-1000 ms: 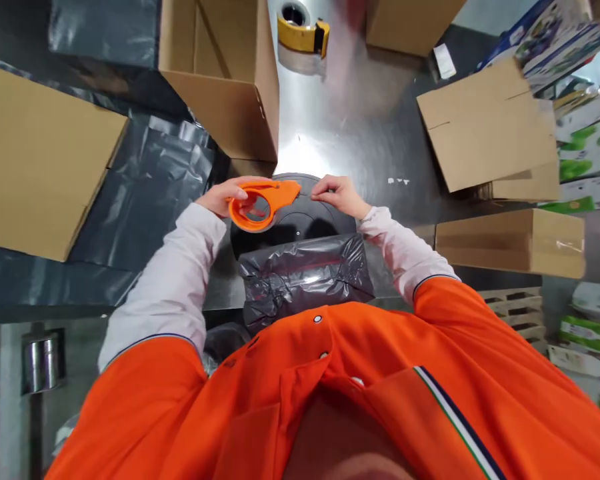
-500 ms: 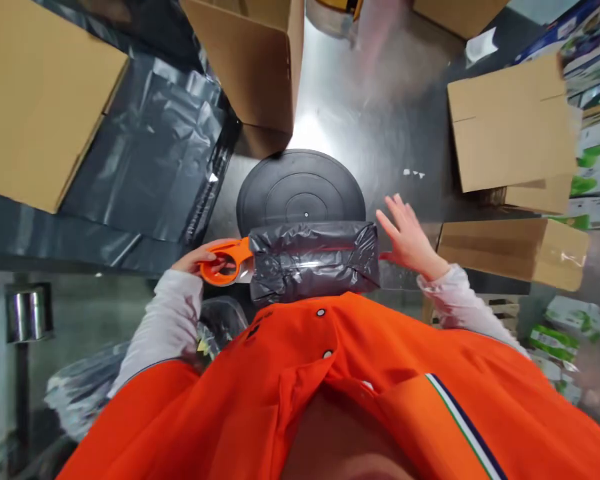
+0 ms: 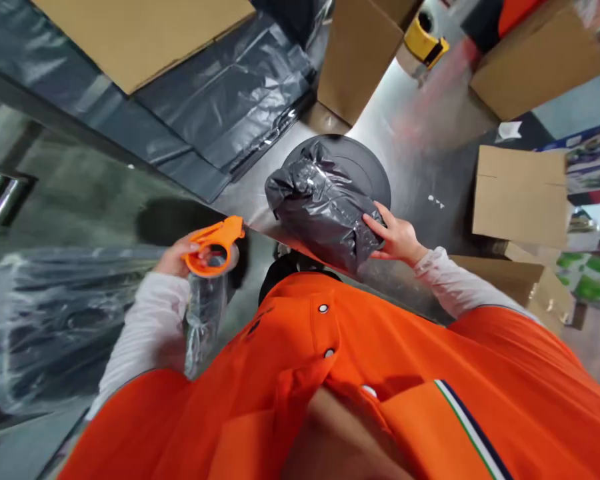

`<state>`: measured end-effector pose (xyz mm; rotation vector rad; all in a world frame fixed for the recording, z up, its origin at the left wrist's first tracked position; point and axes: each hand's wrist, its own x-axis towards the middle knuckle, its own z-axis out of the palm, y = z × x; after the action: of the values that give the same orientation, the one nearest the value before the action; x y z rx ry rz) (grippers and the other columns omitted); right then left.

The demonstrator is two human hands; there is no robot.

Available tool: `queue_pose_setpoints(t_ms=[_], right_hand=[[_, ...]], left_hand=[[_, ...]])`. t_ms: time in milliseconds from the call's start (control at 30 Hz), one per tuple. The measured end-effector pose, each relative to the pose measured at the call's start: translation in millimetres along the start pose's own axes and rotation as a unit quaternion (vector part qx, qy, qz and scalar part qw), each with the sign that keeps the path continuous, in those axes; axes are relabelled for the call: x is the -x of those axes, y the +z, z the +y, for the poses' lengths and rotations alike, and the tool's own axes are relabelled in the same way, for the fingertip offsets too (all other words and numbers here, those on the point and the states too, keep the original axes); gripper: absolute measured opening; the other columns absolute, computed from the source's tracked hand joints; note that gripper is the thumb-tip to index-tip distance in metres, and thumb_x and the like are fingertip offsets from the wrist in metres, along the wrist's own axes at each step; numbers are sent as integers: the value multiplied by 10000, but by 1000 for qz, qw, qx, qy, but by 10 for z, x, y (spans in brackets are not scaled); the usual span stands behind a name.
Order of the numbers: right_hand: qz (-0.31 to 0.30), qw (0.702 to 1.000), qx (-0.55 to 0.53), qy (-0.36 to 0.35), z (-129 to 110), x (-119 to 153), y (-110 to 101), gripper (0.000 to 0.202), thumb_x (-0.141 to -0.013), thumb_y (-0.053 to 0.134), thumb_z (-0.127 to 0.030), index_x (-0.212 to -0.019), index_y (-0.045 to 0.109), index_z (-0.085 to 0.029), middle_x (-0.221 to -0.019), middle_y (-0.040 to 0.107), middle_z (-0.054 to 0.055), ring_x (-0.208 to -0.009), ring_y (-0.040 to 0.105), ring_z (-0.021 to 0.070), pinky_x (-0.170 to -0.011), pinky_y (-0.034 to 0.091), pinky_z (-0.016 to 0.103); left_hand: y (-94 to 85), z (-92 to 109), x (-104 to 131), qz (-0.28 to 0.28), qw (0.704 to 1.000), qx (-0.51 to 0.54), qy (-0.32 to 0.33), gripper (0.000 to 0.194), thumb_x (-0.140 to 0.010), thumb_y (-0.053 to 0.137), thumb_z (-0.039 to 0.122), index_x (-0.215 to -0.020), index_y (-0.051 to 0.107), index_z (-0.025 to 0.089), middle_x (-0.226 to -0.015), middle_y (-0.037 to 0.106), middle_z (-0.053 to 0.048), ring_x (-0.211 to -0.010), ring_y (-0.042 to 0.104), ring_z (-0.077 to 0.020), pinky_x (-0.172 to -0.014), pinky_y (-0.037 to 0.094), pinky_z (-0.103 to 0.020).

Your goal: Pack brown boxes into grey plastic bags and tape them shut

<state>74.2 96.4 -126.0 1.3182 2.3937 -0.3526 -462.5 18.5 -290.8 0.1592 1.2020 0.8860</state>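
Observation:
My left hand is closed around an orange tape dispenser, held off the table's front edge, left of the parcel. A parcel wrapped in shiny black plastic lies at a slant, partly over the round black turntable and partly over the table's near edge. My right hand grips the parcel's right end, with fingers on top of the plastic. The rest of the turntable is hidden under the parcel.
Flat black plastic bags and a cardboard sheet lie on the left. An upright carton stands behind the turntable. More cartons are at the right. A yellow tape dispenser sits at the back, near a blurred red shape.
The view has turned. The parcel has swung from lying straight to a slant and moved onto the turntable. My right hand has gone from spread in the air to gripping it.

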Motion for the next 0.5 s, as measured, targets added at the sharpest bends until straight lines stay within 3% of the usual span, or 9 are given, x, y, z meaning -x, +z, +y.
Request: queue_pose_setpoints(t_ms=[33, 100, 233, 367, 500], right_hand=[[19, 1000, 2, 18, -129, -1, 10, 1048, -845, 731, -790, -1671, 524, -179, -1788, 265, 292, -1288, 703, 437, -982, 618, 481], [64, 997, -5, 52, -379, -31, 39, 1083, -862, 692, -819, -1703, 466, -175, -1784, 274, 297, -1228, 719, 438, -910, 623, 455], [162, 979, -69, 99, -758, -222, 133, 1092, -889, 705, -781, -1731, 393, -159, -1747, 315, 324, -1176, 716, 433, -893, 602, 458], [231, 954, -159, 103, -1009, -472, 132, 1116, -872, 779, -738, -1722, 384, -134, -1659, 385, 349, -1157, 709, 427, -956, 576, 512], [230, 949, -161, 145, -1275, -581, -15, 1198, -799, 907, -661, -1712, 388, -83, -1533, 455, 378, -1185, 699, 481, -1001, 550, 555]], left_hand=[[16, -270, 199, 6, 999, 19, 27, 557, -674, 624, 279, -1216, 726, 197, -481, 537, 24, -362, 442, -150, -392, 428, -243], [248, -796, 450, 10, 994, 56, 97, 628, -618, 688, 250, -1242, 726, 198, -516, 572, 30, -414, 506, -147, -517, 543, -290], [1021, -1573, 542, 40, 972, 113, 201, 711, -680, 715, 244, -1383, 663, 159, -533, 546, 72, -449, 503, -126, -668, 581, -321], [1507, -2266, 752, 48, 966, 118, 225, 755, -722, 718, 288, -1460, 609, 167, -558, 548, 84, -473, 550, -135, -788, 596, -350], [1871, -2876, 990, 71, 961, 136, 230, 858, -716, 763, 357, -1542, 560, 247, -628, 593, 71, -537, 620, -163, -883, 621, -395]])
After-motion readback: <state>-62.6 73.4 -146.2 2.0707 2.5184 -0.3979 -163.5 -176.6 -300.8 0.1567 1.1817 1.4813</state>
